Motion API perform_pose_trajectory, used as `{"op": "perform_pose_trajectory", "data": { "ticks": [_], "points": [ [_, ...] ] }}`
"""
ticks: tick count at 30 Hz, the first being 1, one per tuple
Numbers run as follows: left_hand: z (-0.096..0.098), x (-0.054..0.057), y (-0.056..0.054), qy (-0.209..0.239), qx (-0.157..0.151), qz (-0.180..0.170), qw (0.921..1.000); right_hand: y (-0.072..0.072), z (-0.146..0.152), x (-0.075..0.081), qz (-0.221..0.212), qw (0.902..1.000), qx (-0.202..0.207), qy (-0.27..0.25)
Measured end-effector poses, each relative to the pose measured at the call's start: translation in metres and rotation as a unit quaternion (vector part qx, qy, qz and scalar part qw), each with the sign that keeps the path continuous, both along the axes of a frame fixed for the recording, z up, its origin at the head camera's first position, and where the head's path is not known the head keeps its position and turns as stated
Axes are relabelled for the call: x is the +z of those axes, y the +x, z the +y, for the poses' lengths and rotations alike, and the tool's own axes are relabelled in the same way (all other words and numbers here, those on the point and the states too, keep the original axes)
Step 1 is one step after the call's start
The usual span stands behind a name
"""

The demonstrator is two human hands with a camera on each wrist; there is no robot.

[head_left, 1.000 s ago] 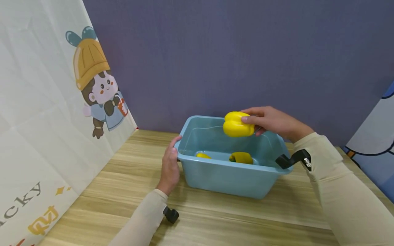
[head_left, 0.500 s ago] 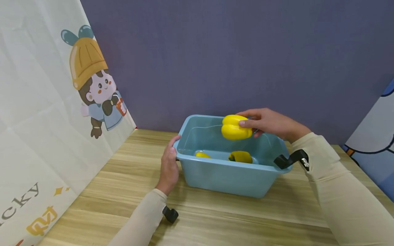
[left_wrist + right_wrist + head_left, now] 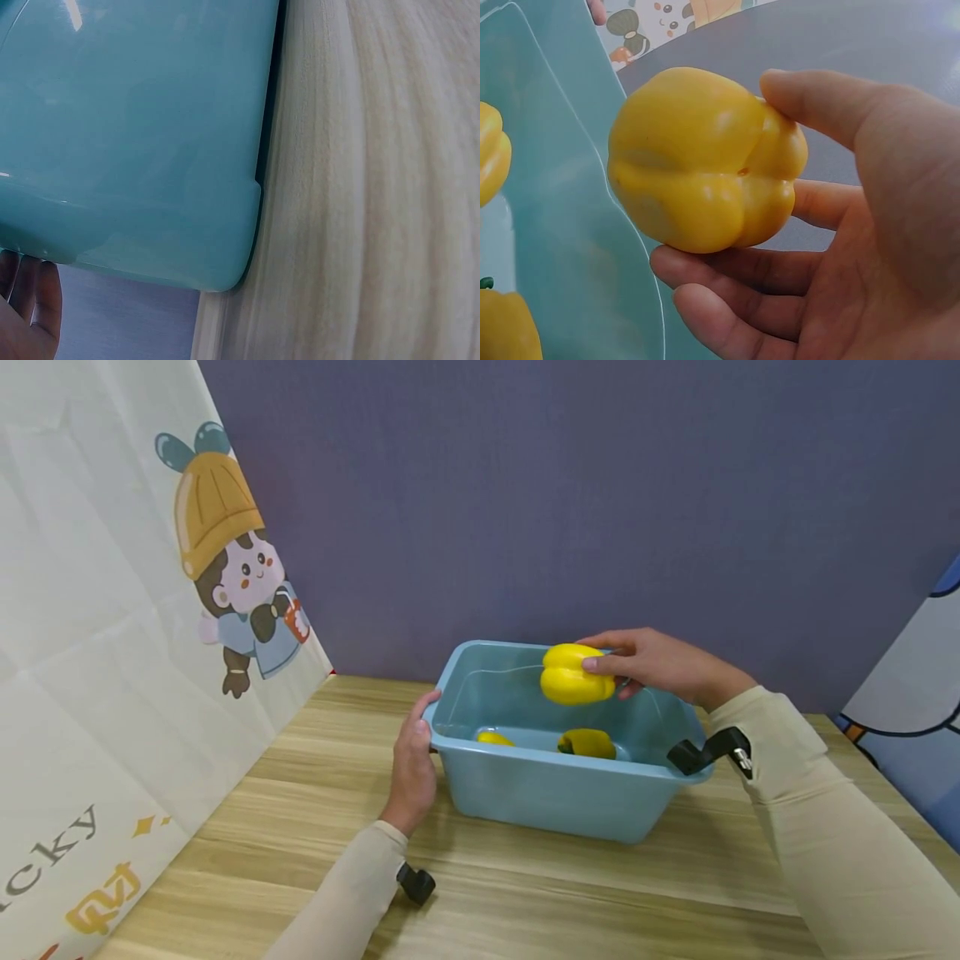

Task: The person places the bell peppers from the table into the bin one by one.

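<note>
A yellow bell pepper (image 3: pixel 576 675) is held over the light blue plastic tub (image 3: pixel 551 793) by my right hand (image 3: pixel 660 662). The right wrist view shows the pepper (image 3: pixel 705 161) between the thumb on one side and fingers on the other, its lobed end towards the camera. Inside the tub lie two more yellow peppers: one (image 3: pixel 587 744) near the middle with its green stem end showing, and another (image 3: pixel 493 738) mostly hidden by the front wall. My left hand (image 3: pixel 414 764) grips the tub's left rim; in the left wrist view only some of its fingers (image 3: pixel 46 300) appear.
The tub stands on a wood-grain table (image 3: pixel 480 893). Behind it rises a dark purple-grey panel (image 3: pixel 562 502). A white sheet with a cartoon figure (image 3: pixel 258 585) hangs at the left, and another printed sheet (image 3: pixel 915 702) is at the right.
My right hand has come down slightly and a little to the left with the yellow bell pepper, now lower over the tub. The left hand keeps its place on the rim.
</note>
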State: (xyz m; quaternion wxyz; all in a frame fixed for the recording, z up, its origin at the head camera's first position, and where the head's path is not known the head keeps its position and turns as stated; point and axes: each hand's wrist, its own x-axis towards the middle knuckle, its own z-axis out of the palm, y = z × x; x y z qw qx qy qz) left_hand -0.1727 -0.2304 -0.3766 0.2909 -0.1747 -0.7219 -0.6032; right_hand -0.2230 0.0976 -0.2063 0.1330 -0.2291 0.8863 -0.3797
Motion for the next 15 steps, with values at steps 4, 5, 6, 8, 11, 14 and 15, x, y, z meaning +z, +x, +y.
{"op": "perform_pose_trajectory", "data": {
  "ticks": [4, 5, 6, 8, 11, 14, 15],
  "points": [
    [-0.0005, -0.0008, -0.0004, -0.002, 0.002, -0.002, 1.0, -0.0013, 0.001, -0.0023, 0.002, 1.0, -0.002, 0.0],
    [-0.0006, -0.0009, -0.0005, -0.002, 0.003, -0.002, 1.0, -0.0015, 0.0012, -0.0026, 0.002, 1.0, -0.004, 0.0],
    [-0.0004, -0.0008, -0.0004, -0.002, 0.004, -0.002, 1.0, -0.0017, 0.0016, -0.0028, 0.002, 1.0, -0.006, 0.001],
    [-0.0004, -0.0007, -0.0004, -0.001, 0.003, -0.003, 1.0, -0.0019, 0.0025, -0.003, 0.001, 0.9999, -0.011, 0.001],
    [-0.0003, -0.0004, -0.0003, 0.001, 0.002, -0.005, 1.0, -0.0016, 0.0048, -0.003, -0.004, 0.9999, -0.017, -0.002],
    [-0.0003, -0.0002, -0.0003, 0.001, 0.001, -0.006, 1.0, -0.002, 0.0069, -0.0038, -0.012, 0.9993, -0.025, -0.027],
    [-0.0004, -0.0003, -0.0003, 0.001, 0.0, -0.007, 1.0, -0.0024, 0.0075, -0.0042, -0.013, 0.9989, -0.027, -0.037]
  ]
}}
